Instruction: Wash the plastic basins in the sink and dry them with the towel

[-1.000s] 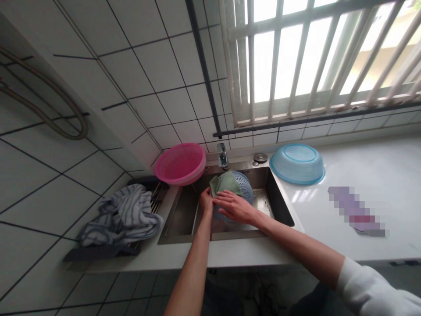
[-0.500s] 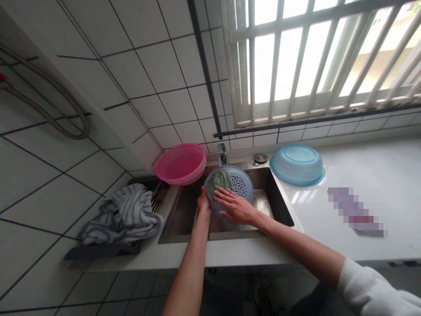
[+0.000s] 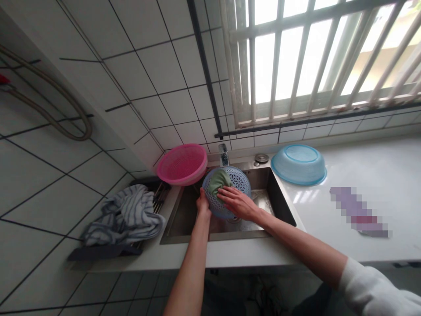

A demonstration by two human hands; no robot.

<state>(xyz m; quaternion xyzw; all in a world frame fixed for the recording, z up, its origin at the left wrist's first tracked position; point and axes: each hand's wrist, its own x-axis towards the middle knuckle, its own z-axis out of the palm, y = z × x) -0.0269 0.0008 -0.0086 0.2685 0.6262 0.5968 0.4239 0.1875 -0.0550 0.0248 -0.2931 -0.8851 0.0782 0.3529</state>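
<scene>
A light blue colander with a flower-like hole pattern is held tilted over the steel sink, below the faucet. My left hand grips its left rim, fingers partly hidden behind it. A green cloth lies bunched against the colander's surface. My right hand presses on the lower right part of the cloth, its fingers stretched and close together, fingertips on the fabric.
A pink basket leans at the sink's back left corner. To the right, an upturned blue basin sits on the white counter. A striped cloth lies on a rack at left. A drain plug rests behind the sink.
My right hand has shifted slightly right and the cloth is more bunched under its fingers. The colander has moved a little left, still in my left hand.
</scene>
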